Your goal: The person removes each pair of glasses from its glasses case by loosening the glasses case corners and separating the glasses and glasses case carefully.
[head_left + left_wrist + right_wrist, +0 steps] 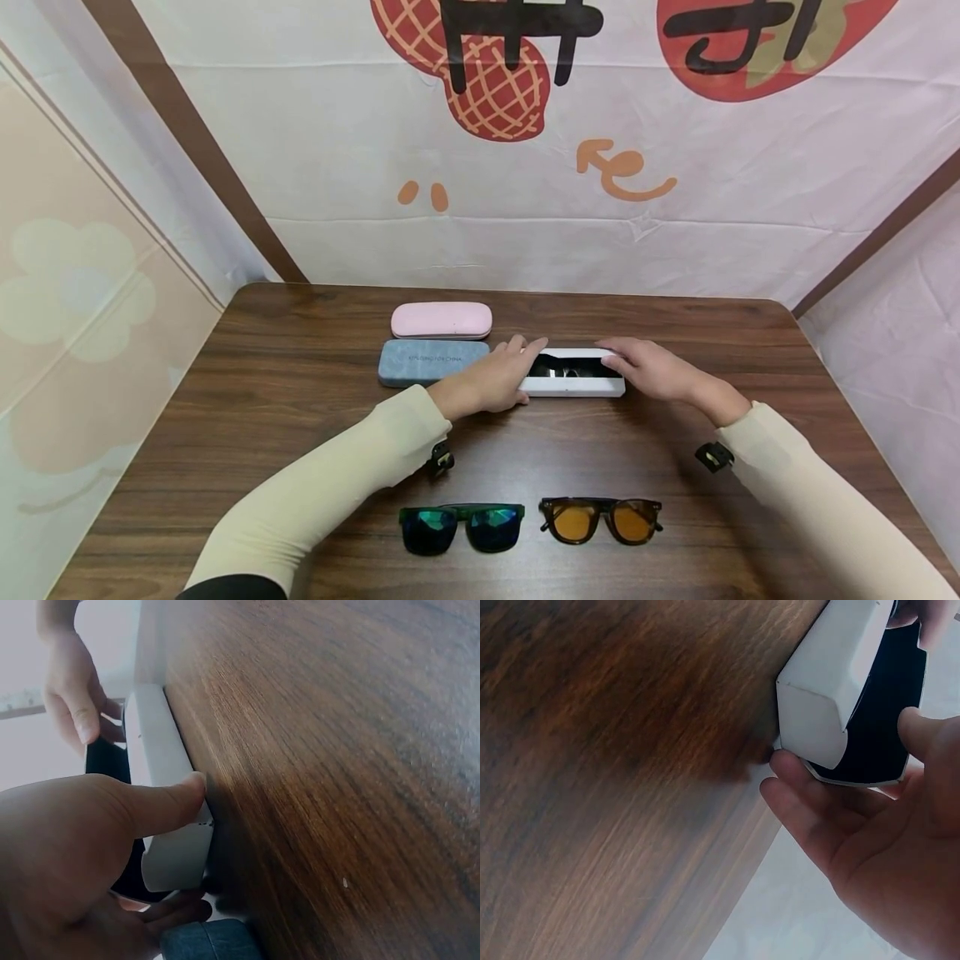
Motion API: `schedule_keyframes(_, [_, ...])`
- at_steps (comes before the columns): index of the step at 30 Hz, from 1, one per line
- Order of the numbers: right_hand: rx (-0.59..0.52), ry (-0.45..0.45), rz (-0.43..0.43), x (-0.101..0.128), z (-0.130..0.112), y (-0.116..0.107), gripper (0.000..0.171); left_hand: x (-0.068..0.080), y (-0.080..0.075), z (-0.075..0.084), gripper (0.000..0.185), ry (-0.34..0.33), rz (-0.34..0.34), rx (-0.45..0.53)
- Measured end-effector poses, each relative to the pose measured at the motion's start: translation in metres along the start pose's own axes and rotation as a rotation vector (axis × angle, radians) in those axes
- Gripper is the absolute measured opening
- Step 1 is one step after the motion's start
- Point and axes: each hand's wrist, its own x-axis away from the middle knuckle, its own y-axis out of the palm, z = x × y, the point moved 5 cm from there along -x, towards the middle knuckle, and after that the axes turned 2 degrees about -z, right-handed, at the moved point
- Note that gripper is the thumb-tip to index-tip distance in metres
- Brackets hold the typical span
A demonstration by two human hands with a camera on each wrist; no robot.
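My left hand has its grip on the left end of the white glasses case, thumb pressed against the near wall and fingers curled over the far side. My right hand grips the right end the same way, fingers wrapped around its corner. The case sits on the brown bench between my two hands, its dark inside facing up. Just left of my left grip lies a blue-grey case, with a pink case beyond it. Nearer to me than both grips lie green-lensed sunglasses and amber-lensed sunglasses, side by side, well apart from the white case.
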Motion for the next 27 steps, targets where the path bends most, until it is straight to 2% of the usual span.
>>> schedule_keyframes(10, [0.005, 0.021, 0.091, -0.005, 0.002, -0.003, 0.031, -0.001, 0.001, 0.0, 0.101, -0.011, 0.016, 0.03])
schedule_keyframes(20, [-0.031, 0.107, 0.062, -0.011, 0.006, -0.005, 0.037, 0.0, -0.001, 0.002, 0.103, -0.016, 0.027, 0.043])
schedule_keyframes(27, [-0.029, 0.143, 0.069, -0.013, 0.01, -0.005, 0.036, 0.001, -0.002, 0.005, 0.103, -0.017, 0.017, -0.012])
